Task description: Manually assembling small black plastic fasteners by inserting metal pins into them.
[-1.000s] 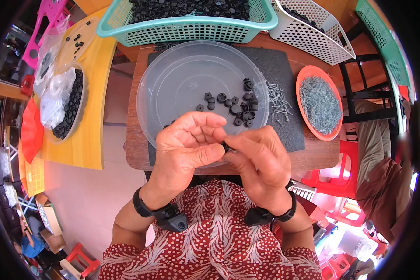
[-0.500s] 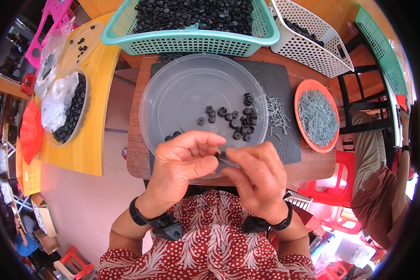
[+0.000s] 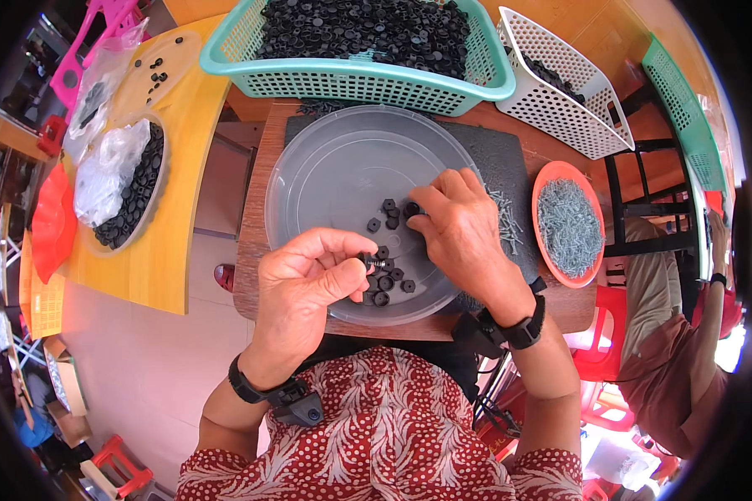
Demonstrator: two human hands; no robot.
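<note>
Between thumb and fingers, my left hand [image 3: 297,284] pinches a small black plastic part with a screw [image 3: 378,264] sticking out to the right. Farther right, my right hand [image 3: 468,238] reaches over a clear round tub [image 3: 326,159], its thumb and forefinger closed on a small black round cap [image 3: 412,209]. Loose black plastic parts [image 3: 374,225] lie in the tub beside that cap. More of them [image 3: 382,298] sit below, next to my left fingertips; some are partly hidden by the hand.
Loose screws [image 3: 508,221] lie on a dark mat [image 3: 497,150] right of the tub. An orange bowl [image 3: 600,213] holds many screws. Behind stand a teal basket [image 3: 368,88] of black parts and a white basket [image 3: 551,117]. A yellow table [image 3: 171,242] is at left; a person [image 3: 673,367] sits at right.
My right hand has left the left hand and moved up and right to a black cap in the tub. The left hand still holds its part, with the screw now showing.
</note>
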